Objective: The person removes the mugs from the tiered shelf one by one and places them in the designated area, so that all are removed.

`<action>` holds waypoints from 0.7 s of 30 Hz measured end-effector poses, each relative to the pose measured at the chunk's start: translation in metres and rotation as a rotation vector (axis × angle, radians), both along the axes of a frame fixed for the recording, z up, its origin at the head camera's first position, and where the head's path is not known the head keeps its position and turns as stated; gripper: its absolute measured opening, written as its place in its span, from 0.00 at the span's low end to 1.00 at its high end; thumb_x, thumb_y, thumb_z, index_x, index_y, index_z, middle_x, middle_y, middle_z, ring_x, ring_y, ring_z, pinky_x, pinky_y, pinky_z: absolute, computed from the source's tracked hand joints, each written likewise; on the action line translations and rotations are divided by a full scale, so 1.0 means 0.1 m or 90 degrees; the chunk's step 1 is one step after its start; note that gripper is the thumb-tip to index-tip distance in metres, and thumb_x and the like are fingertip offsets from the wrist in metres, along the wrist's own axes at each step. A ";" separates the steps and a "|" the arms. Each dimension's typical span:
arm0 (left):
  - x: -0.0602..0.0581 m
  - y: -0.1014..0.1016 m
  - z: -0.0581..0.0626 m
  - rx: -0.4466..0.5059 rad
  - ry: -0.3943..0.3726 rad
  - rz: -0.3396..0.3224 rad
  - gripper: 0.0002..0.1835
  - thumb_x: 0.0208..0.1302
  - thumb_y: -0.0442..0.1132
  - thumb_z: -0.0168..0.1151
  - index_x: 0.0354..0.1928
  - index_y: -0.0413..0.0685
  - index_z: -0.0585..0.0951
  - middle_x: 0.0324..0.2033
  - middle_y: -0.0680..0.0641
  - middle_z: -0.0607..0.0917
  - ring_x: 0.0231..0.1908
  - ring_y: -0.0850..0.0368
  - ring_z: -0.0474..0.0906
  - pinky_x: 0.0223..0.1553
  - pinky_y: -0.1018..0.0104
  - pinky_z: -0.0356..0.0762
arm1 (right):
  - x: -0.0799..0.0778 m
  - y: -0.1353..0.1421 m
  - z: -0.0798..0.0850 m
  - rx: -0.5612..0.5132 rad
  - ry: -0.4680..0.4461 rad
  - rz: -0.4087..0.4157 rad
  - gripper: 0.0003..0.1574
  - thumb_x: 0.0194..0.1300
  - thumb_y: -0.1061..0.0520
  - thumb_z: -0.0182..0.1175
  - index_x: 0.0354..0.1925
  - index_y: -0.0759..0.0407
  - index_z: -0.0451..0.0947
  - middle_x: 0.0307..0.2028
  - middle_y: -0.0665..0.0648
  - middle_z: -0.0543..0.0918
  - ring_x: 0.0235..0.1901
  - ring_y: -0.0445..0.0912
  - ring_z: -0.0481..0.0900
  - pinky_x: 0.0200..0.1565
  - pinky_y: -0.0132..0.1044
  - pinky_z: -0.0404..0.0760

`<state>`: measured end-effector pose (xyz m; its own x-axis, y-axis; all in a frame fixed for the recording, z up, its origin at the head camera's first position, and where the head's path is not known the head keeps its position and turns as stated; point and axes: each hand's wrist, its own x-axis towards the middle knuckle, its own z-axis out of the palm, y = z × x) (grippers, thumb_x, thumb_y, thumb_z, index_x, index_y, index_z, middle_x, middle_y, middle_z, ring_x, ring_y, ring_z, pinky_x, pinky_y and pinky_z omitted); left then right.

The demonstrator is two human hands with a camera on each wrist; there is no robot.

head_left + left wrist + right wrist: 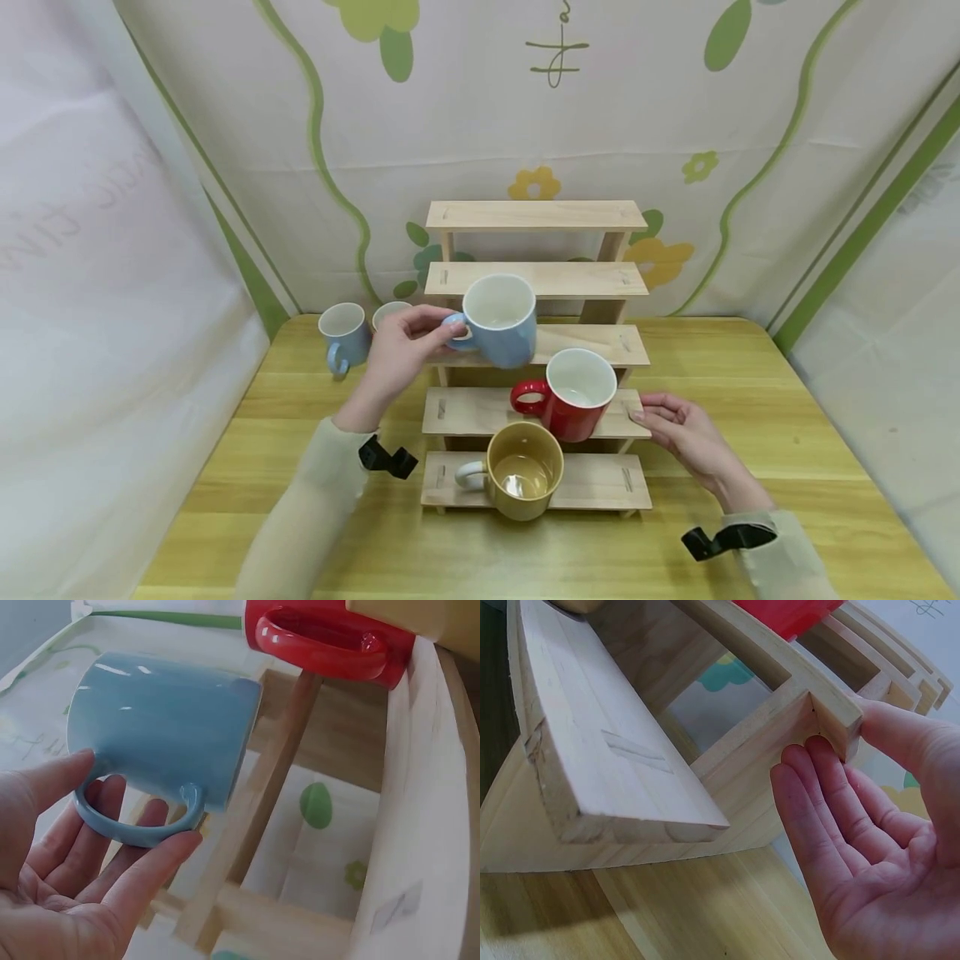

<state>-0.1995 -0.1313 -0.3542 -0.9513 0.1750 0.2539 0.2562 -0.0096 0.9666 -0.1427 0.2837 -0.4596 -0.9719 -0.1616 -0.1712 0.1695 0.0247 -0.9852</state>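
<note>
My left hand pinches the handle of a light blue mug, which is also large in the left wrist view. The mug hangs upright over the third step of a wooden tiered shelf; whether its base touches that step cannot be told. With thumb above and fingers underneath, my right hand holds the right end of the second step. A red mug with a white inside stands on that step, its handle to the left. On the lowest step sits a mustard-yellow mug with a white handle.
At the back left of the wooden table, a second light blue mug stands next to another mug, mostly hidden behind my left hand. A patterned cloth hangs behind the shelf, with more cloth at both sides.
</note>
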 end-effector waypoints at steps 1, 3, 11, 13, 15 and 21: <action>0.02 -0.04 0.00 -0.002 0.009 0.011 0.12 0.67 0.37 0.71 0.47 0.36 0.86 0.41 0.40 0.88 0.42 0.46 0.87 0.42 0.54 0.87 | 0.00 0.00 0.00 0.000 0.000 0.000 0.23 0.73 0.61 0.63 0.59 0.72 0.68 0.45 0.55 0.84 0.44 0.42 0.83 0.45 0.31 0.84; 0.06 -0.12 0.01 -0.013 0.018 0.040 0.12 0.67 0.38 0.71 0.47 0.37 0.86 0.40 0.42 0.89 0.41 0.46 0.88 0.42 0.54 0.87 | 0.00 0.00 0.00 0.002 -0.001 0.000 0.24 0.73 0.61 0.63 0.60 0.72 0.67 0.45 0.55 0.83 0.44 0.42 0.83 0.45 0.31 0.84; 0.20 -0.45 0.05 0.023 0.060 0.127 0.13 0.66 0.33 0.70 0.48 0.32 0.85 0.40 0.44 0.89 0.39 0.50 0.88 0.40 0.58 0.87 | 0.00 0.01 -0.01 0.004 -0.004 -0.006 0.25 0.73 0.61 0.63 0.60 0.71 0.67 0.46 0.54 0.83 0.45 0.42 0.83 0.45 0.31 0.84; 0.23 -0.54 0.04 0.046 0.067 0.147 0.12 0.66 0.32 0.70 0.48 0.30 0.85 0.39 0.44 0.89 0.39 0.51 0.89 0.40 0.57 0.86 | -0.01 0.01 -0.02 -0.003 0.001 -0.003 0.24 0.73 0.61 0.63 0.60 0.72 0.68 0.45 0.55 0.83 0.45 0.42 0.83 0.45 0.31 0.84; 0.27 -0.62 0.03 0.065 0.065 0.168 0.12 0.66 0.31 0.70 0.47 0.29 0.85 0.38 0.45 0.89 0.38 0.52 0.89 0.40 0.56 0.86 | -0.01 0.01 -0.02 -0.011 0.006 0.001 0.23 0.73 0.62 0.63 0.59 0.73 0.68 0.45 0.55 0.83 0.44 0.43 0.83 0.45 0.32 0.84; 0.40 -0.87 0.02 0.135 0.060 0.222 0.11 0.66 0.28 0.68 0.45 0.26 0.83 0.37 0.41 0.89 0.38 0.50 0.89 0.38 0.57 0.87 | -0.01 0.00 -0.03 -0.027 0.014 0.008 0.22 0.73 0.63 0.62 0.59 0.74 0.69 0.44 0.56 0.83 0.44 0.43 0.84 0.46 0.32 0.84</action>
